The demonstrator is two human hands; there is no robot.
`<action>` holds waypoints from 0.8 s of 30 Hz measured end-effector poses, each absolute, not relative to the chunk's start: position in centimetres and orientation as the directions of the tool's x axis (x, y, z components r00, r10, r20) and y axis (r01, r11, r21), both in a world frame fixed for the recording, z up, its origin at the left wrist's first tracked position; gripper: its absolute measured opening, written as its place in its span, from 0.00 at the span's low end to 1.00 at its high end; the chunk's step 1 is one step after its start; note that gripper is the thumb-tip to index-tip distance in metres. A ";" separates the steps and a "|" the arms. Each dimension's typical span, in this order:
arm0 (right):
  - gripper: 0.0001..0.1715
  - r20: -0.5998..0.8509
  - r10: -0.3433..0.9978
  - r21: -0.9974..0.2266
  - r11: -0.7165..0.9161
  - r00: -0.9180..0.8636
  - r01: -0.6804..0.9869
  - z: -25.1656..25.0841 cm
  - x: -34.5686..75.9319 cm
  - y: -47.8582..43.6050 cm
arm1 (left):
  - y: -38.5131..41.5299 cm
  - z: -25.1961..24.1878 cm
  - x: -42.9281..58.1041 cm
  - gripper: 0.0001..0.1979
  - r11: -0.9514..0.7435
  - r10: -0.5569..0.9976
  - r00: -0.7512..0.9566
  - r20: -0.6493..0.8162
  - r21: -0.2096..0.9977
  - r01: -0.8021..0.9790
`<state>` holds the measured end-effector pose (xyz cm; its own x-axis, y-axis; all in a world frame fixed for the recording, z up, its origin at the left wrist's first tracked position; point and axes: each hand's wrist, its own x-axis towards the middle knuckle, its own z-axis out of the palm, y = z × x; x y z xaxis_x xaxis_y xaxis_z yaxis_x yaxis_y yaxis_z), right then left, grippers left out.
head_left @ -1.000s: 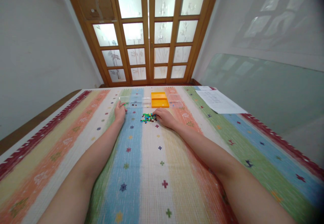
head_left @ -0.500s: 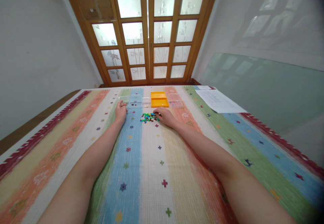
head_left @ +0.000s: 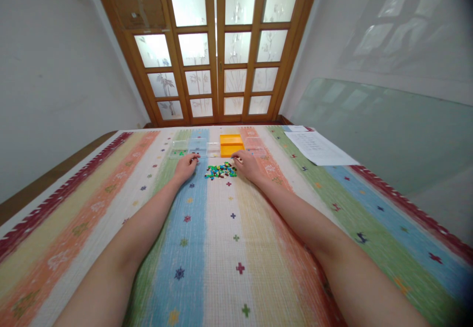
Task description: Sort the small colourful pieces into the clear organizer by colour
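Note:
A pile of small coloured pieces (head_left: pixel 219 171), green, blue, brown and yellow, lies on the striped cloth between my hands. My right hand (head_left: pixel 248 164) is at the pile's upper right edge, fingertips pinched together; what they hold, if anything, is too small to make out. My left hand (head_left: pixel 185 166) has its fingers curled closed at the near edge of a clear plastic tray (head_left: pixel 197 141), partly covering it. Whatever may be in those fingers is hidden. Several green pieces (head_left: pixel 180 153) lie in the clear compartment at the far left.
Beyond the pile, a yellow two-part box (head_left: pixel 232 145) stands between clear trays, one of them a clear tray (head_left: pixel 255 143) to its right. Printed paper sheets (head_left: pixel 318 148) lie at the right. The striped tablecloth (head_left: pixel 221 248) covers the table, with wooden glazed doors (head_left: pixel 217 46) behind it.
My left hand has moved right and slightly closer, its fingers curling and uncovering the green pieces. My right hand has shifted right and up, off the pile's right side.

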<state>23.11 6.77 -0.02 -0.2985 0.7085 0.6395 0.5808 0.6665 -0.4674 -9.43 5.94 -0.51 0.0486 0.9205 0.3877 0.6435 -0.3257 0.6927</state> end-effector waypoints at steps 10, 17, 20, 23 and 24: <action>0.13 0.603 0.795 -0.607 0.405 0.065 0.683 0.1 27.9 9.6 | 4.5 0.6 -7.9 0.14 -0.547 0.826 0.369 0.427 0.445 0.709; 0.21 0.567 0.814 -0.549 0.258 0.128 0.795 -0.6 28.9 10.2 | 3.7 0.6 -6.7 0.15 -0.667 0.738 0.547 0.396 0.301 0.682; 0.22 0.580 0.808 -0.509 0.262 0.101 0.820 -0.6 28.6 10.1 | 3.4 0.6 -6.3 0.16 -0.701 0.709 0.597 0.376 0.287 0.652; 0.18 0.598 0.802 -0.459 0.347 -0.005 0.818 -0.4 27.7 9.5 | 3.1 0.8 -5.8 0.18 -0.727 0.683 0.635 0.360 0.258 0.636; 0.16 0.599 0.799 -0.438 0.383 -0.053 0.814 -0.2 27.2 9.2 | 3.0 0.9 -5.7 0.19 -0.732 0.678 0.643 0.358 0.248 0.634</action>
